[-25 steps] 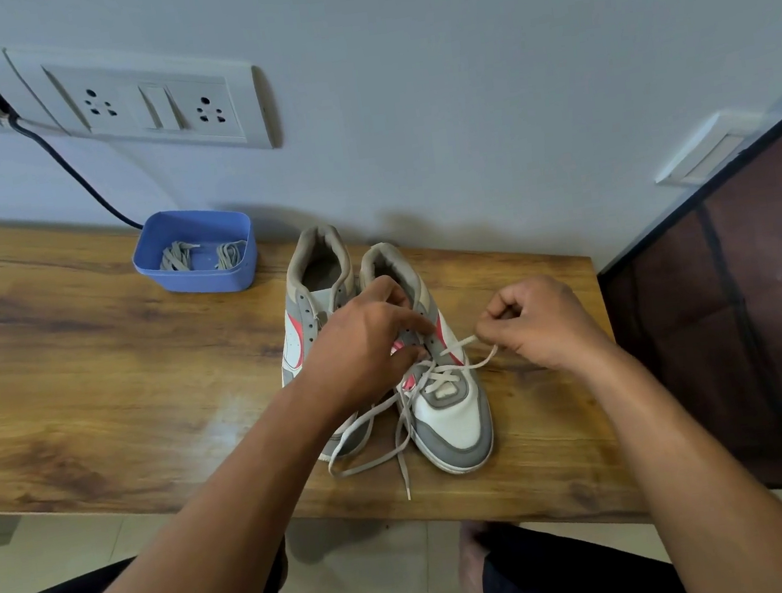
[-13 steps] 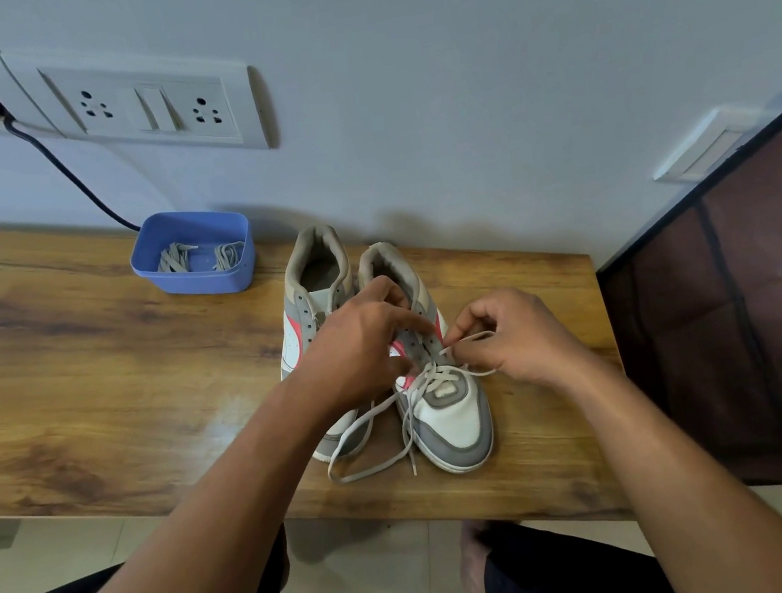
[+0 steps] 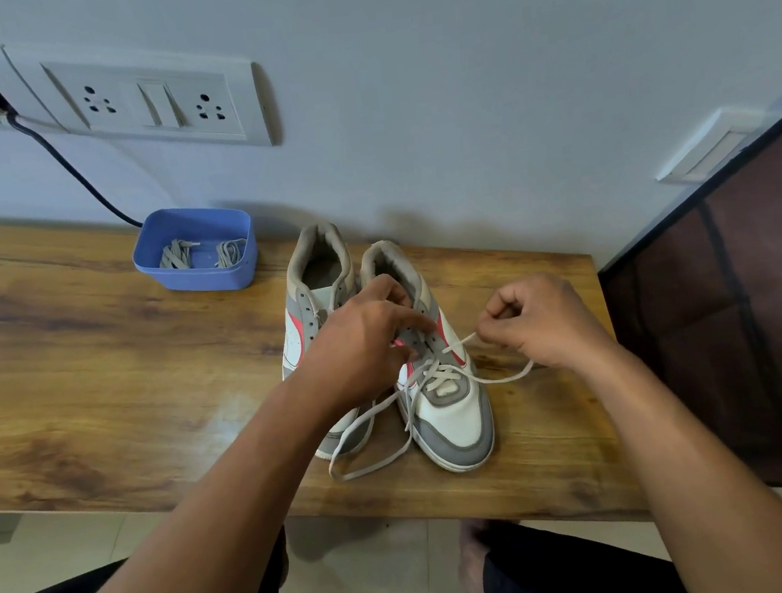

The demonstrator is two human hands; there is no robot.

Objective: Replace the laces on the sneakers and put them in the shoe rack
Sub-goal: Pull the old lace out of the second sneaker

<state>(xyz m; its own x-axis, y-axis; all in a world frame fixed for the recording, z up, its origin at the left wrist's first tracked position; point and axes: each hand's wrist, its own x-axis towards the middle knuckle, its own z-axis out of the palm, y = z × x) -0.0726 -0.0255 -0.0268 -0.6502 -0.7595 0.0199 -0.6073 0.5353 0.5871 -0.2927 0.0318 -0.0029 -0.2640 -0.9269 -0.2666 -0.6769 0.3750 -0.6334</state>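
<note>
Two grey, white and pink sneakers stand side by side on the wooden table [image 3: 94, 382], toes toward me. My left hand [image 3: 360, 344] grips the right sneaker [image 3: 453, 416] at its eyelet rows and hides most of the left sneaker [image 3: 319, 265]. A white lace [image 3: 384, 459] is threaded through the lower eyelets of the right sneaker, and its loose ends trail over the table. My right hand [image 3: 540, 322] pinches one strand of that lace and holds it out to the right of the shoe.
A blue plastic tub [image 3: 233, 271] with two bundled laces [image 3: 177, 256] sits near the wall at the back. A black cable [image 3: 67, 163] runs down from the wall socket panel [image 3: 148, 99]. A dark brown fabric shoe rack [image 3: 752, 326] stands right of the table.
My right hand has pulled away from the shoe to the right, drawing the lace strand out taut. My left hand has stayed on the sneaker.
</note>
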